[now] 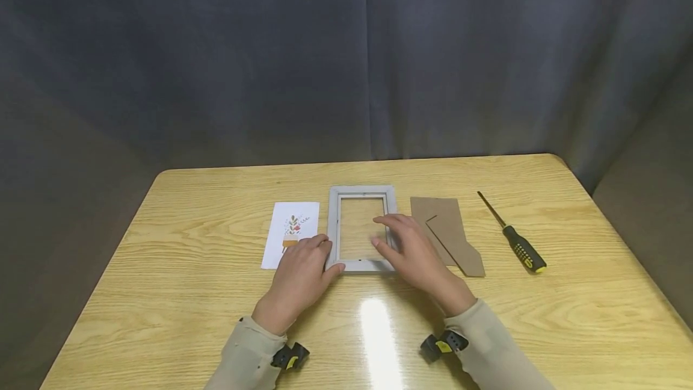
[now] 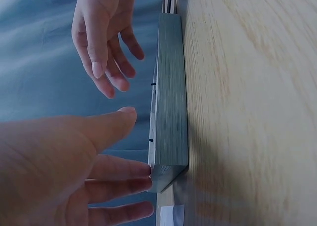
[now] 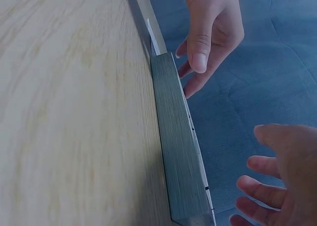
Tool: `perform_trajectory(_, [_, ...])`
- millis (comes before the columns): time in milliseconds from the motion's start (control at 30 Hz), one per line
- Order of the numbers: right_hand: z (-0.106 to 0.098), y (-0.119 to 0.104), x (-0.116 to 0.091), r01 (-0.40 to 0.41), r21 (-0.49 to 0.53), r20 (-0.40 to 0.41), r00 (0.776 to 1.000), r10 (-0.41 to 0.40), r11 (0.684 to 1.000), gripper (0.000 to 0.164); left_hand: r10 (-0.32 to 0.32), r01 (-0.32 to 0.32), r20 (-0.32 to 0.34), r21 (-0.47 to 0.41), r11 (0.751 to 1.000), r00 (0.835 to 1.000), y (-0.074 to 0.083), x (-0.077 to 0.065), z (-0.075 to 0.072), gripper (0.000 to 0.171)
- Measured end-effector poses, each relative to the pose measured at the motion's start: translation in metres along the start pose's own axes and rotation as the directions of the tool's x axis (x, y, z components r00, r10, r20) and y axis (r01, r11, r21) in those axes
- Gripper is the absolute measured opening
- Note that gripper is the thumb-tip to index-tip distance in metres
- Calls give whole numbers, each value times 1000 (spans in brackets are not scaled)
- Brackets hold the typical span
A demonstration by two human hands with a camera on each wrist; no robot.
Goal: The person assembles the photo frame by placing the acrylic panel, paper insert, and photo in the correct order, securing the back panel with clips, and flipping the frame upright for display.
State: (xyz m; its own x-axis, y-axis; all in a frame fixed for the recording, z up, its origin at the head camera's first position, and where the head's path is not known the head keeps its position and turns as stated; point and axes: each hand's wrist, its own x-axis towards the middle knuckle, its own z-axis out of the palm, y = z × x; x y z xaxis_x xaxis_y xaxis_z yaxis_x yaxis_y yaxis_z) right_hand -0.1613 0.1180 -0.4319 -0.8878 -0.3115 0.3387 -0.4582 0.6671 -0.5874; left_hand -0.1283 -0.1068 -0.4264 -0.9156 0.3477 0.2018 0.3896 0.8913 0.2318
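A light grey picture frame (image 1: 363,189) lies flat on the wooden table, its opening showing the tabletop. At its lower left corner is my left hand (image 1: 302,269), with fingertips touching the frame's edge and the thumb raised in the left wrist view. My right hand (image 1: 415,253) hovers over the frame's right side, fingers spread and slightly bent, holding nothing. Small dark tabs stick up along the frame's near side (image 3: 181,146) in the right wrist view. Left of the frame lies a white card (image 1: 275,227) printed with a plant in a pot, partly covered by my left hand.
Right of the frame lies a brown backing board (image 1: 446,212) with an angled stand leg (image 1: 467,256). Farther right is a screwdriver (image 1: 522,248) with a black and yellow handle. A dark curtain (image 1: 271,77) hangs behind the table (image 1: 189,245).
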Motion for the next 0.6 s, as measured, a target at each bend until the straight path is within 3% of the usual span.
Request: perform_trajectory(600, [2,-3,-3,34,-38,21,999,-33,999,40,20,-23,-72,-45,999,997,2,1,-9,48])
